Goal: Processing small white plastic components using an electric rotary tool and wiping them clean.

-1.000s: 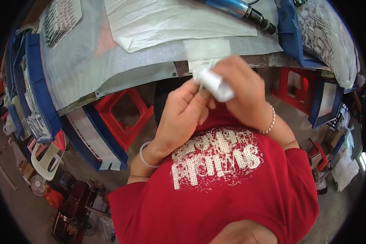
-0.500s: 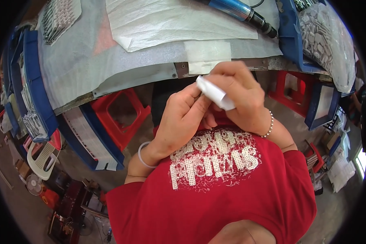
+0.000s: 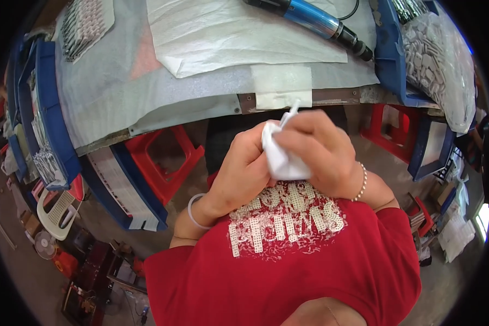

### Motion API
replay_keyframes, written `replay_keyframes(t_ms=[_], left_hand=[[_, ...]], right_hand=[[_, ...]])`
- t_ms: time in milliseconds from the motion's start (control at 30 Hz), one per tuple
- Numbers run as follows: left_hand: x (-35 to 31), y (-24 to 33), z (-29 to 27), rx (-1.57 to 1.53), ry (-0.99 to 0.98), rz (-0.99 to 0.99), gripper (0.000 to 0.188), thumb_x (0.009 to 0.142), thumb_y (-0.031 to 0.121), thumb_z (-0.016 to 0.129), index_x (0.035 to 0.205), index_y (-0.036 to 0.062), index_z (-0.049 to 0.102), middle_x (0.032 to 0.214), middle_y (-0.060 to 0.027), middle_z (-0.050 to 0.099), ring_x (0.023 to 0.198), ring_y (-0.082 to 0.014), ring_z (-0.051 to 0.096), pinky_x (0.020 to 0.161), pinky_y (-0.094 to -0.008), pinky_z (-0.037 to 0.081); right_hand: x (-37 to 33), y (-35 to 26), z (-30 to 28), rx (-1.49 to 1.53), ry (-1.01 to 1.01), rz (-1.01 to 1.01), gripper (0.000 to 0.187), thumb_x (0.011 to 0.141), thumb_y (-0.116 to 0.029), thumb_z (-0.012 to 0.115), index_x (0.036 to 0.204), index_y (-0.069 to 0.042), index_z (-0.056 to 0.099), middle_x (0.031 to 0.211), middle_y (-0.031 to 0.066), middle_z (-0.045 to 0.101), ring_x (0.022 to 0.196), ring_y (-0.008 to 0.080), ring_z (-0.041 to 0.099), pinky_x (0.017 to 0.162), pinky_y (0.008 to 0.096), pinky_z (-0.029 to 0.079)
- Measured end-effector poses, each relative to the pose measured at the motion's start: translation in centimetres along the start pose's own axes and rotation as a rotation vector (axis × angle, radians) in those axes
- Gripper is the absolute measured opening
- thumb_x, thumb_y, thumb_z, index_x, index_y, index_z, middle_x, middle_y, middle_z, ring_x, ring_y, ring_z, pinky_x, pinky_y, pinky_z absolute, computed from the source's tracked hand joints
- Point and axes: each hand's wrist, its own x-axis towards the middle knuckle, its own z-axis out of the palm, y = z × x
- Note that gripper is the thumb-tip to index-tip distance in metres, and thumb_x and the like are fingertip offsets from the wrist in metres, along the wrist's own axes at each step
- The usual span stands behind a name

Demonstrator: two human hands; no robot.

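Between my hands, in front of the red shirt, is a white piece of thin cloth or paper (image 3: 282, 160), bunched, with a narrow twisted end sticking up toward the bench. My left hand (image 3: 239, 171) is closed on its left side, the fingers curled and partly hidden behind it. My right hand (image 3: 326, 152) pinches it from the right, thumb and fingers bent over its upper part. Whatever lies inside the folds is hidden. Both hands are held just below the bench edge, near a white patch (image 3: 282, 87) stuck over that edge.
A blue power screwdriver (image 3: 315, 22) lies on white sheeting (image 3: 228, 43). To the right, a blue bin (image 3: 388, 54) stands beside a plastic bag of small white parts (image 3: 426, 60). Slim metal parts (image 3: 84, 27) lie far left. Red stools (image 3: 171, 168) stand under the bench.
The white piece has gone from a narrow folded strip to a wider, bunched shape with a thin end upright. Both hands are slightly lower in view.
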Motion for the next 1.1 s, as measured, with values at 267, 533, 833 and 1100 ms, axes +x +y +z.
replay_keyframes(t_ms=[267,533,833,1100], left_hand=[[0.5,-0.7,0.0,0.03,0.043,0.078,0.012,0.095,0.008,0.045,0.097,0.0015,0.054,0.067,0.0012,0.053,0.05,-0.0014,0.041,0.043,-0.017,0.03],[0.8,-0.7,-1.0,0.051,0.026,0.019,0.011,0.094,0.007,0.045,0.097,0.0006,0.054,0.07,-0.0025,0.055,0.05,-0.0029,0.042,0.044,-0.018,0.031],[0.1,0.0,-0.8,0.075,-0.019,-0.035,0.013,0.094,0.008,0.045,0.095,-0.0006,0.056,0.068,-0.0008,0.056,0.051,-0.0023,0.044,0.045,-0.0187,0.033],[0.5,0.8,-1.2,-0.113,-0.153,-0.124,0.02,0.095,0.01,0.044,0.105,-0.0025,0.057,0.064,0.0002,0.05,0.045,-0.0011,0.036,0.04,-0.0154,0.027]], right_hand=[[0.4,0.7,0.3,-0.022,-0.006,0.063,0.026,0.066,0.001,0.063,0.092,0.0,0.061,0.086,0.0154,0.056,0.072,0.0274,0.06,0.06,0.0316,0.051],[1.2,2.0,0.9,-0.02,-0.031,0.069,0.022,0.068,-0.005,0.065,0.087,-0.001,0.056,0.088,0.0127,0.057,0.075,0.0286,0.059,0.061,0.0337,0.05],[1.5,1.1,0.8,-0.122,0.054,0.07,0.03,0.065,-0.006,0.065,0.094,-0.003,0.06,0.087,0.013,0.058,0.075,0.0287,0.059,0.063,0.0344,0.05],[1.6,2.9,-1.4,-0.179,0.127,0.239,0.029,0.066,0.006,0.063,0.092,-0.004,0.059,0.082,0.012,0.057,0.07,0.029,0.058,0.06,0.033,0.048]])
